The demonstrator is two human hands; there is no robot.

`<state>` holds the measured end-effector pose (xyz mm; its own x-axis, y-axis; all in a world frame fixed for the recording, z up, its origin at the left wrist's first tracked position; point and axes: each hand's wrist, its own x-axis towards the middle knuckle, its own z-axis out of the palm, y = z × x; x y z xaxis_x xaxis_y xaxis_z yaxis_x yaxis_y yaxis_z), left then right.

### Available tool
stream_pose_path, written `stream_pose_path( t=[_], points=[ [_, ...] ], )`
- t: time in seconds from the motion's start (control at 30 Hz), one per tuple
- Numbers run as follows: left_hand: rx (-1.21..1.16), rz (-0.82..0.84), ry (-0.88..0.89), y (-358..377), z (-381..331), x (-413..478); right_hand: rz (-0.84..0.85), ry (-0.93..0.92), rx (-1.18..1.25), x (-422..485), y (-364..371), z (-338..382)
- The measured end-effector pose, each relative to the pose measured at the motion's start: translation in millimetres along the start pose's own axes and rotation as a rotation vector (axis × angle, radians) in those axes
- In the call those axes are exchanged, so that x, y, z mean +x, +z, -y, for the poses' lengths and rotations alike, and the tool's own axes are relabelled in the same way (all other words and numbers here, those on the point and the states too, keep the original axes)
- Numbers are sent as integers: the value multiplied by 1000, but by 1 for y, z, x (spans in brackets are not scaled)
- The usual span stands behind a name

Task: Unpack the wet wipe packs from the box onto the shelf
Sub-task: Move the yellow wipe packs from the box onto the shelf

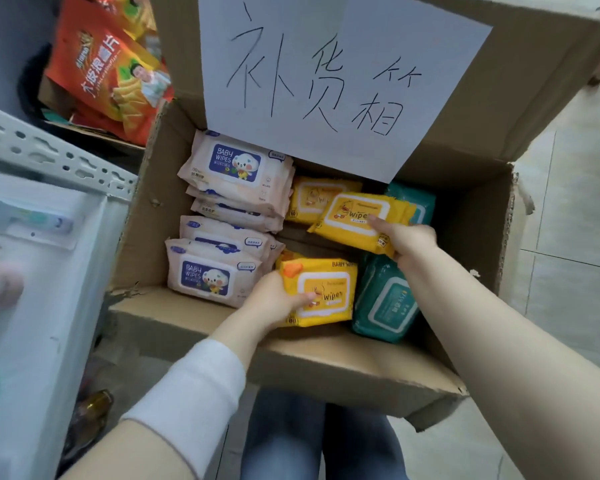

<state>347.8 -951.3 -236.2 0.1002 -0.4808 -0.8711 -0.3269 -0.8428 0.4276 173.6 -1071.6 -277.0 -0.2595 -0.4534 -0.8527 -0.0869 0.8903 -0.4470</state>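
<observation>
While left fingers clamp the near pack, right fingers clamp the far pack.

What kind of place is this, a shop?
Probably a small shop being restocked. A brown cardboard box holds many pink wet wipe packs, a white perforated metal shelf stands beside it, and red snack bags lie behind. The left hand and right hand each grip a yellow wet wipe pack.

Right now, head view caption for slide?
Left hand grips near yellow pack, right hand far yellow pack, in the cardboard box.
</observation>
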Motion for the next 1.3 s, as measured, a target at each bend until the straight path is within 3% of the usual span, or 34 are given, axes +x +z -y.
stream_pose_path(
  t=[0.13, 0.23, 0.63, 1.0, 1.3],
  points=[
    [-106, -28, 72, -31, -3, -73, -39, 27, 47, -52, -33, 1],
    [-206, -49, 128, -48, 6, -141, 23, 3, 71, -103, -56, 3],
    [-734, -125, 345, -64, 84, -428, 652, -351, -147, -384, -89, 43],
    [-949, -557, 565, -161, 185, -603, 953, -617, -327, -605, 44, 53],
    [-1086, -857, 688, -271, 249, -641, 1069, -784, -440, -712, 214, 67]
  ],
)
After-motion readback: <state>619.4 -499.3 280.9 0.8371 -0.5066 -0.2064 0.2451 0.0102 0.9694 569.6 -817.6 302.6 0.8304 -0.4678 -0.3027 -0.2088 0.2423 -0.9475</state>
